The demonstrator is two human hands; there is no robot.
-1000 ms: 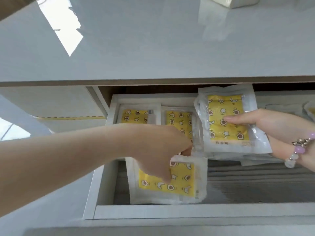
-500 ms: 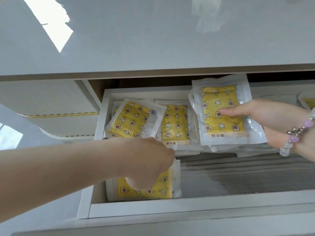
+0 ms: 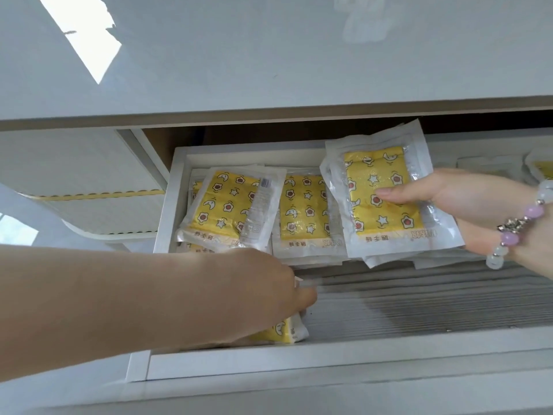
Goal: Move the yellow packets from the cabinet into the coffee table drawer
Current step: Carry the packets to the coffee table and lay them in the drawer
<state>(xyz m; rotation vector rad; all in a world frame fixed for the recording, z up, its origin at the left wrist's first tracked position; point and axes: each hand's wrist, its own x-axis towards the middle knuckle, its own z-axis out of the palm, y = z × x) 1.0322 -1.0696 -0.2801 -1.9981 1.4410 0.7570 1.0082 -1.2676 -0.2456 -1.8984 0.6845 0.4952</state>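
Both grips are busy. The right grip [image 3: 466, 205] holds a stack of packets [image 3: 383, 202], with the thumb flat on the top one and the fingers underneath. The left grip [image 3: 269, 292] has its fingers curled down on a single packet [image 3: 284, 330] in the near left corner of the drawer. I judge that it holds this packet, though the hand hides most of it.

The glossy grey surface [image 3: 269, 55] fills the far part of the view. The drawer [image 3: 299, 363] is pulled out from under it toward the person. The drawer floor is a ribbed grey liner [image 3: 419, 307], bare in the near right part. More yellow packets lie along the far side: a tilted packet [image 3: 227, 208] at the far left, resting on others, and a flat packet [image 3: 302, 211] just to its right. A few more packets [image 3: 541, 169] show at the far right edge, partly cut off. The cabinet is not in view.

The stack is over the far middle of the drawer, to the right of the left grip and farther away. Its long axis runs from far to near, turned a little. The bare liner lies just on the near side of the stack and to the right of the single packet. I think the next packet belongs there. The right grip is nearer to that place, while the left grip would need to travel right and far to take one from the stack. A bead bracelet [image 3: 514, 226] sits on the right wrist.
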